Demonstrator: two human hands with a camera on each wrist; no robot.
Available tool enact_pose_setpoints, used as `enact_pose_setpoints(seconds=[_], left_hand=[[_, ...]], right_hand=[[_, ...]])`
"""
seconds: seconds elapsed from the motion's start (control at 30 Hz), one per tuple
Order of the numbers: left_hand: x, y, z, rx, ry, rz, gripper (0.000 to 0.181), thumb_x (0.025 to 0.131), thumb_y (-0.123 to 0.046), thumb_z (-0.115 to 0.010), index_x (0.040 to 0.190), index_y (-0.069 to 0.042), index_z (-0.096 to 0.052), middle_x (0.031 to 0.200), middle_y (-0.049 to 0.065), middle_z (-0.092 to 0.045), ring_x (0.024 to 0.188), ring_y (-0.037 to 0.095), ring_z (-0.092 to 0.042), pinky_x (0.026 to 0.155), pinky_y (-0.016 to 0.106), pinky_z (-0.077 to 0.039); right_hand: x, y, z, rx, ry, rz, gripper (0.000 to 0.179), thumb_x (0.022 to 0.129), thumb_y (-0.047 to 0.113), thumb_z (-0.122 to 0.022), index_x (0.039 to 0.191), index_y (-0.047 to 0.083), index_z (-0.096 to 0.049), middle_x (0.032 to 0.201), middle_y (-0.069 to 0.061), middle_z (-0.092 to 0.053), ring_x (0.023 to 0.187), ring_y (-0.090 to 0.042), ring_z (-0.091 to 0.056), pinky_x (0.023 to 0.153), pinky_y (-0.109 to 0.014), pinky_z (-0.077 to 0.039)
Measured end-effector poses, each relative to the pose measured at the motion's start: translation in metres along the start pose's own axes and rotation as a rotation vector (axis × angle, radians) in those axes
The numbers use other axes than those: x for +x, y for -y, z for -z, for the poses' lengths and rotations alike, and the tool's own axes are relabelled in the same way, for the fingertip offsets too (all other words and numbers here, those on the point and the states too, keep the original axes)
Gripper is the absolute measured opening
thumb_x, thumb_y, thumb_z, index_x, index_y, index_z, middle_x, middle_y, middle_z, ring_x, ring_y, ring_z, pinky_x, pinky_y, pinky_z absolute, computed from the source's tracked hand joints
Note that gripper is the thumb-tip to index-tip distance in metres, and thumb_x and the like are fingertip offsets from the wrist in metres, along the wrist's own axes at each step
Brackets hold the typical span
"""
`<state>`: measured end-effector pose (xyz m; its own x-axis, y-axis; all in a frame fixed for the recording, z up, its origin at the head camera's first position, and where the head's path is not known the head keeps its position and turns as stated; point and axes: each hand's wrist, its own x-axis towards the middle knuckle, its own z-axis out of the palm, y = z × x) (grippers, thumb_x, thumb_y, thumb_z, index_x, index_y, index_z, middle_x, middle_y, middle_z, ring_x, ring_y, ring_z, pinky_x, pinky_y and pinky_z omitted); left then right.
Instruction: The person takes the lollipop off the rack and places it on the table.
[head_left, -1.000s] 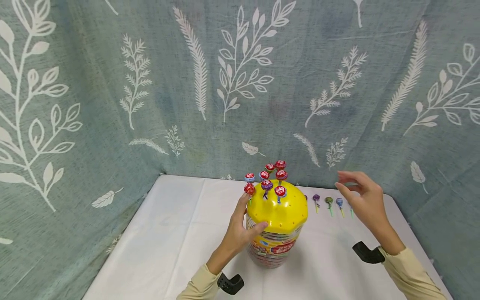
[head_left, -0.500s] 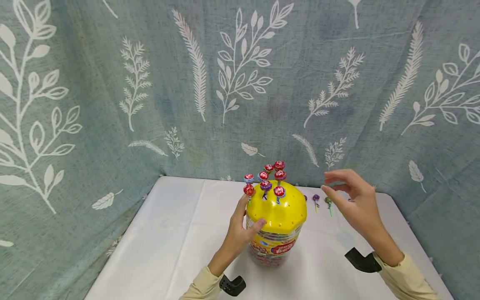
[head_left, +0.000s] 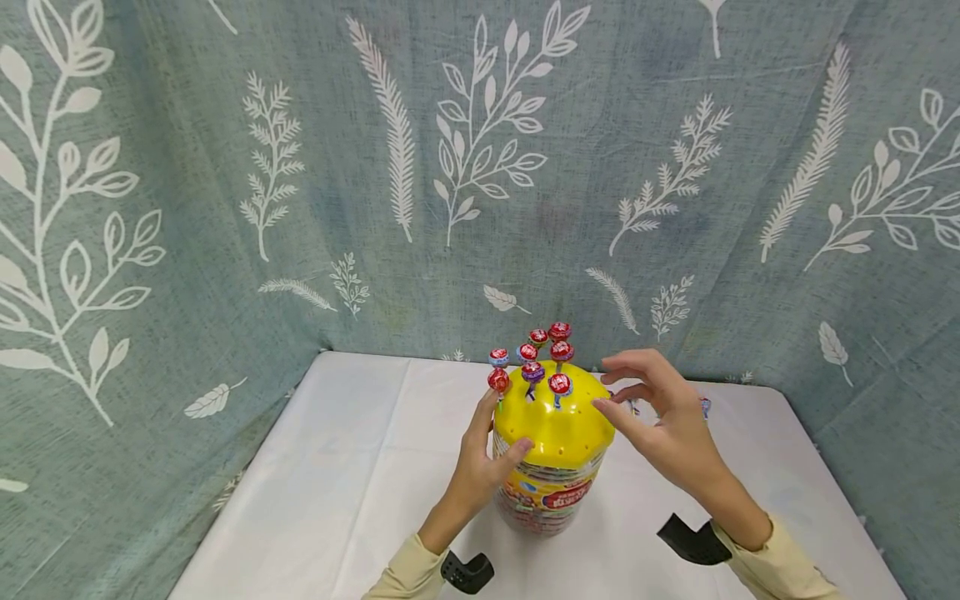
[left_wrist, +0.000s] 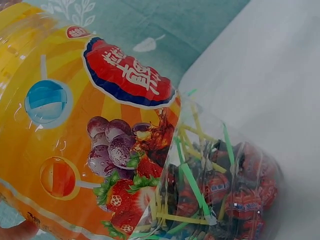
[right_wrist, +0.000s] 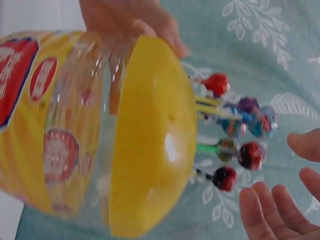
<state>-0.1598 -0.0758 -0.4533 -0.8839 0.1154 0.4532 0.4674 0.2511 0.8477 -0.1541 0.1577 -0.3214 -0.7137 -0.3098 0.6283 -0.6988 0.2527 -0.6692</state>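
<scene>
A clear plastic candy jar (head_left: 555, 492) stands upright on the white table, with a domed yellow lid (head_left: 573, 433). Several wrapped lollipops (head_left: 562, 352) stick up by their stems from the back and left of the lid. My left hand (head_left: 480, 467) grips the jar at the lid's left side, its thumb lying on the front of the lid. Close to the lid's right side is my right hand (head_left: 667, 425), fingers bent but apart, nothing visible between them. The right wrist view shows these fingers (right_wrist: 270, 210) spread beyond the lollipop heads (right_wrist: 251, 155).
Loose lollipops lie on the table (head_left: 390, 483) behind the right hand, mostly hidden; one blue lollipop (head_left: 705, 407) shows beyond it. More lollipops (left_wrist: 245, 195) fill the bottom of the jar. A grey-green leaf-patterned curtain (head_left: 450, 283) hangs behind the table and along both sides.
My right hand has moved left, from above the loose lollipops to the lid's right side, hiding most of them. The left hand and the jar have stayed in place.
</scene>
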Motion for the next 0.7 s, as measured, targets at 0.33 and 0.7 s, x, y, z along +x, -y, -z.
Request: enact_pose_setpoints(seconds=[0.33, 0.7], left_hand=[[-0.003, 0.000, -0.003, 0.002, -0.004, 0.026, 0.074, 0.087, -0.042, -0.059, 0.150, -0.026, -0.023, 0.152, -0.003, -0.026, 0.137, 0.019, -0.029, 0.103, 0.051, -0.035], [0.001, -0.002, -0.001, -0.014, -0.003, -0.011, 0.073, 0.088, -0.035, -0.060, 0.150, -0.024, -0.023, 0.152, -0.002, -0.026, 0.136, 0.020, -0.032, 0.105, 0.049, -0.034]], right_hand=[[-0.001, -0.001, -0.030, 0.045, 0.016, 0.014, 0.053, 0.073, -0.011, -0.073, 0.120, 0.000, -0.052, 0.115, -0.012, -0.056, 0.094, -0.026, -0.058, 0.071, -0.033, -0.056], [-0.007, -0.017, -0.061, 0.040, -0.097, 0.013, 0.052, 0.074, -0.016, -0.070, 0.120, 0.000, -0.052, 0.108, -0.011, -0.060, 0.083, -0.021, -0.062, 0.073, -0.025, -0.054]])
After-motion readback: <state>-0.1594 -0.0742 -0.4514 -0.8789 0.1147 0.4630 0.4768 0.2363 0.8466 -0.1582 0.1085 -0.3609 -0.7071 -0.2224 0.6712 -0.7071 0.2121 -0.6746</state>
